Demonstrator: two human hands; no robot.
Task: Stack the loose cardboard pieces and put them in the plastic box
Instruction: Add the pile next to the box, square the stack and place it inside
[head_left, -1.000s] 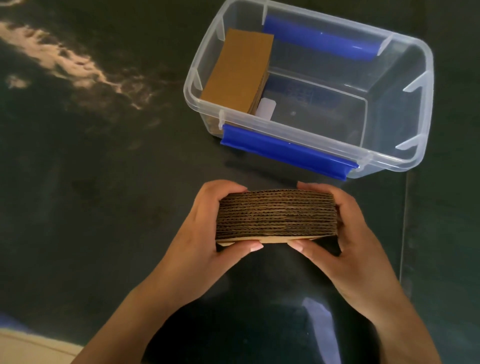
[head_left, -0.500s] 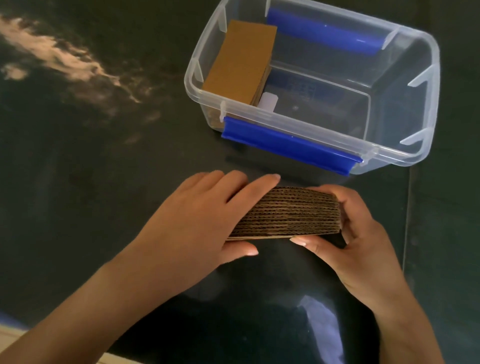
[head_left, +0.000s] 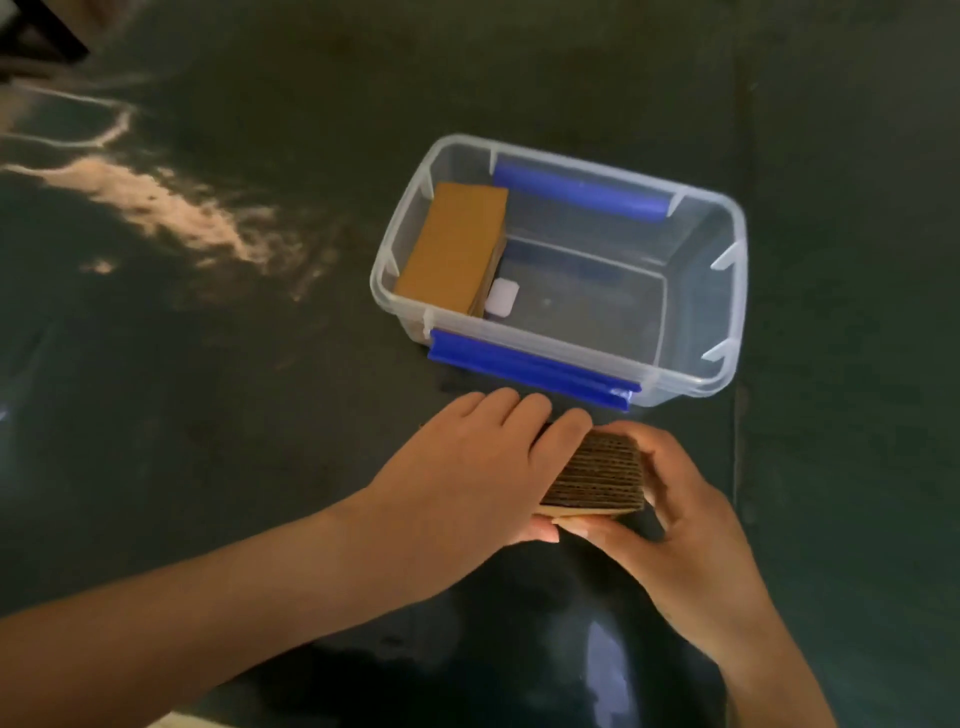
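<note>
Sitting on the dark counter (head_left: 208, 467), the clear box (head_left: 730, 291) has blue clips on its near and far long rims and lies just beyond the hands, its long axis running left to right with the right end slightly nearer. Inside, against the left wall, a tan card bundle (head_left: 454, 249) lies flat with its long axis pointing away from the camera; a small white tab (head_left: 501, 304) shows just to its right, and the right part of the box floor is bare. Pale glare streaks the counter at left. Nothing lies between the hands and the box. Both hands grip the stack (head_left: 597, 478) just in front of the near clip: the left hand (head_left: 467, 467) lies over its top and left end, fingers stretched nearly flat, thumb under the front edge. The right hand (head_left: 691, 535) curls round the right end, thumb at the lower front edge. The stack lies level, long axis left to right, corrugated edge facing the camera
</note>
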